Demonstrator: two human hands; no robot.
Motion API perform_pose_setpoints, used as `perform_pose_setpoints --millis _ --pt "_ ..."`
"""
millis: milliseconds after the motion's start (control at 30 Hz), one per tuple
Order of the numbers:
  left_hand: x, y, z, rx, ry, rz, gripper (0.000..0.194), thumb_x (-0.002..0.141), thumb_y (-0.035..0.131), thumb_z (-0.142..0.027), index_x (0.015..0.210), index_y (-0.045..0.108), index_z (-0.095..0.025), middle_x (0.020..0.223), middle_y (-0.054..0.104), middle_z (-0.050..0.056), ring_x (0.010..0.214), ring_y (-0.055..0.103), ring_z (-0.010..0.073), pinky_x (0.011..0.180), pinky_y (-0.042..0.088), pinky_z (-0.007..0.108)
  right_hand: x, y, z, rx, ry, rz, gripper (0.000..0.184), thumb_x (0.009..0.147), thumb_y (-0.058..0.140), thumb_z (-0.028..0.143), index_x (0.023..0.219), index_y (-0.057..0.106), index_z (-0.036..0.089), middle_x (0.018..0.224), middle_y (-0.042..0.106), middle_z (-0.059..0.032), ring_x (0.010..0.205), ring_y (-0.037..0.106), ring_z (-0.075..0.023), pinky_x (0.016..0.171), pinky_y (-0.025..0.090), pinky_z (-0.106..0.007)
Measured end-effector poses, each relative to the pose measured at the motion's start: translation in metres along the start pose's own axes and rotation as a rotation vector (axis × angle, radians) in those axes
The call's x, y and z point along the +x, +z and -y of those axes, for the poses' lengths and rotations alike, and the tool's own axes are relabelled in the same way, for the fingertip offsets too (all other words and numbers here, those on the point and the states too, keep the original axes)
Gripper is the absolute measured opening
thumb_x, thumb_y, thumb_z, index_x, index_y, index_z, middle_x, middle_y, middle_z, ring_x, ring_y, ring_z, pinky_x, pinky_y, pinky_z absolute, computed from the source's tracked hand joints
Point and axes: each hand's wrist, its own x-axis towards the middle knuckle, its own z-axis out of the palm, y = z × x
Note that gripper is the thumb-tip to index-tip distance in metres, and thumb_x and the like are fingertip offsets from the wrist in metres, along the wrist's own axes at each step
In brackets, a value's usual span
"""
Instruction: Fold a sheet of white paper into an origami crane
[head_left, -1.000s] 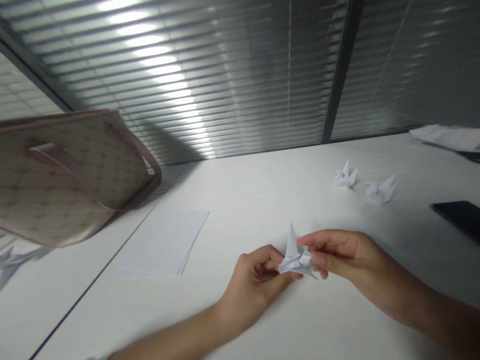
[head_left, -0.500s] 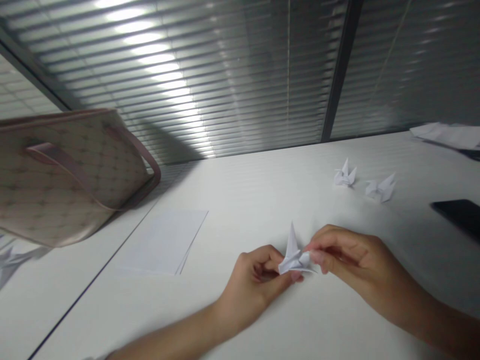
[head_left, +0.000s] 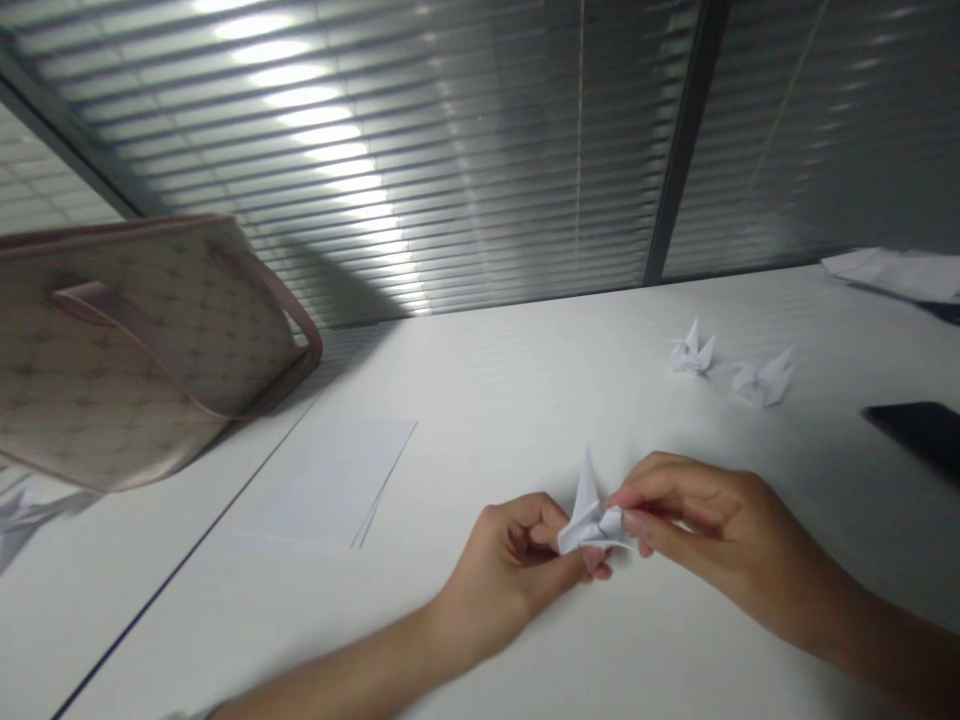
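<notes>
A white folded paper crane (head_left: 589, 522) is held just above the table, one long point standing up. My left hand (head_left: 521, 555) is closed on its lower left side, thumb in front and fingers behind and beneath. From the right, the thumb and forefinger of my right hand (head_left: 690, 510) pinch a small folded part of the crane. Where those fingertips meet, the paper is partly hidden. Two finished-looking paper cranes, one on the left (head_left: 692, 350) and one on the right (head_left: 763, 380), sit farther back on the table.
Flat white paper sheets (head_left: 337, 485) lie to the left, near a dark seam in the table (head_left: 480, 400). A quilted bag with pink handles (head_left: 150, 350) stands far left. A black flat object (head_left: 919, 430) and more papers (head_left: 896, 272) are at right. Window blinds (head_left: 480, 150) rise behind.
My right fingertips have shifted slightly on the small folded part of the crane, which now shows a bit differently. Both hands keep their hold in nearly the same place.
</notes>
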Motion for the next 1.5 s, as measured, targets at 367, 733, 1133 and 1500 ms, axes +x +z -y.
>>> perform_pose_setpoints --millis 367,733,1133,1500 --pt "-0.002 -0.001 0.001 0.023 0.036 0.018 0.020 0.075 0.072 -0.024 0.068 0.057 -0.014 0.073 0.073 0.006 0.071 0.067 0.0146 0.069 0.049 0.025 -0.004 0.004 -0.002 -0.077 -0.140 -0.083 0.012 0.081 0.061 0.013 0.080 0.068 0.023 0.075 0.065 0.0015 0.069 0.061 -0.0084 0.061 0.047 -0.018" --pt "-0.002 0.001 0.000 0.046 0.016 -0.026 0.024 0.073 0.072 -0.026 0.065 0.053 -0.014 0.070 0.072 0.007 0.068 0.065 0.0155 0.067 0.049 0.026 -0.001 0.001 -0.004 0.082 -0.026 0.029 0.011 0.081 0.063 0.019 0.088 0.069 0.025 0.083 0.064 0.0007 0.076 0.061 -0.0095 0.066 0.048 -0.017" --pt "-0.003 0.000 -0.007 0.341 0.051 -0.073 0.019 0.074 0.069 -0.029 0.068 0.063 -0.012 0.071 0.072 0.008 0.067 0.064 0.0165 0.060 0.045 0.024 0.002 0.000 -0.004 0.106 0.114 0.011 0.009 0.080 0.063 0.025 0.073 0.065 0.021 0.069 0.059 0.0023 0.063 0.054 -0.0090 0.058 0.044 -0.019" --pt "0.001 -0.003 -0.002 0.061 -0.054 0.005 0.026 0.071 0.075 -0.030 0.065 0.056 -0.014 0.070 0.073 0.007 0.067 0.067 0.0161 0.064 0.050 0.025 0.005 -0.008 -0.003 0.005 0.080 0.022 0.013 0.081 0.063 0.028 0.073 0.069 0.020 0.071 0.064 -0.0009 0.064 0.058 -0.0121 0.060 0.048 -0.022"
